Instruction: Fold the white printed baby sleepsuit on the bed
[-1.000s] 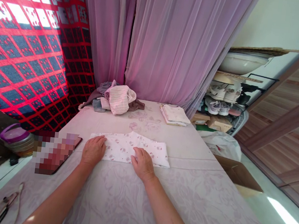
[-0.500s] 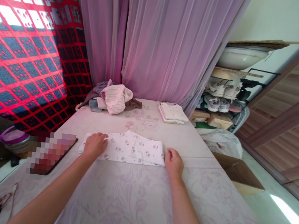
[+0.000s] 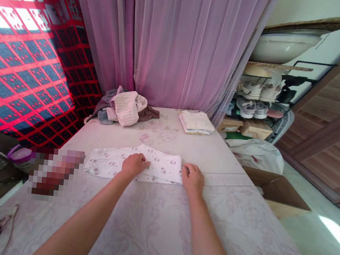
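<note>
A pair of white pants (image 3: pixel 107 161) with small printed figures lies folded lengthwise across the bed, its pointed crotch edge facing away from me. My left hand (image 3: pixel 134 166) rests on the middle of the fabric, palm down, fingers and thumb apart. At the right end of the pants, my right hand (image 3: pixel 194 180) is closed, with curled fingertips at the fabric's edge. Its palm side is hidden from view.
Crumpled clothes (image 3: pixel 126 108) are heaped at the far left of the bed, and a folded stack of cloth (image 3: pixel 195 122) sits at the far right. A blurred-out flat object (image 3: pixel 57 172) lies left. Beyond the right edge stands an open cardboard box (image 3: pixel 285 194).
My left hand has moved right, from the left end of the pants to their middle. My right hand has come to the right edge. The view has shifted slightly.
</note>
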A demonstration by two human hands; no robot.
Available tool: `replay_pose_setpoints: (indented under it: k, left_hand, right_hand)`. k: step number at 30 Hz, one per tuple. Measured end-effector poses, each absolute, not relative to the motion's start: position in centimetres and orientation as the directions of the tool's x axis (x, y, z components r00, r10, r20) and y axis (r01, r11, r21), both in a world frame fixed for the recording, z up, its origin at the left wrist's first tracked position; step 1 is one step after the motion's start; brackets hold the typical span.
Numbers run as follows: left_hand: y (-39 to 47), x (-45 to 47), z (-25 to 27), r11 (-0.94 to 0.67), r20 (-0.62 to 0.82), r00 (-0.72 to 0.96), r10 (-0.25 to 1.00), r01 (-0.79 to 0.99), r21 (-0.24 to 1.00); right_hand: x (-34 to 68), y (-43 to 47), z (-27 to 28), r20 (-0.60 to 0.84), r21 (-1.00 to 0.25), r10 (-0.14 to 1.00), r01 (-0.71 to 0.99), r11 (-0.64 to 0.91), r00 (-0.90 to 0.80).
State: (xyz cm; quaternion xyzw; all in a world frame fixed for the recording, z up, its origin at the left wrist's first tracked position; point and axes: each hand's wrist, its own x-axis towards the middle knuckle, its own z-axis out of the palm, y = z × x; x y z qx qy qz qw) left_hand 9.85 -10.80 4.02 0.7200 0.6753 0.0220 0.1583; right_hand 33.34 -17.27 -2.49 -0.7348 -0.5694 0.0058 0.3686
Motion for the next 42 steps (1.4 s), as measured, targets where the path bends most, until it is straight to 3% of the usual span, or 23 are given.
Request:
replay_pose_setpoints:
  k: [25,29,32,42]
  left_hand:
    - [-10.8,8.5,3.4,-0.037,-0.169,0.118,0.979,0.907,0.419]
    - [-11.7,8.2,3.5,-0.058,-0.138,0.125,0.982,0.91,0.412]
    - [-12.1,7.9,3.5,-0.079,-0.13,0.141,0.981,0.916,0.394]
    - [-12.1,7.6,3.2,-0.116,-0.106,0.168,0.98,0.916,0.384]
  right_hand:
    - [32.8,-17.6,-1.9,0.342,-0.488,0.9,0.87,-0.075,0.269]
    - [32.5,-17.6,-1.9,0.397,-0.43,0.908,0.901,0.056,0.133]
    - [31.8,-17.7,-1.6,0.345,-0.358,0.939,0.926,0.118,0.014]
    - [30.9,-18.2,-1.2,0.18,-0.303,0.981,0.944,0.13,-0.077]
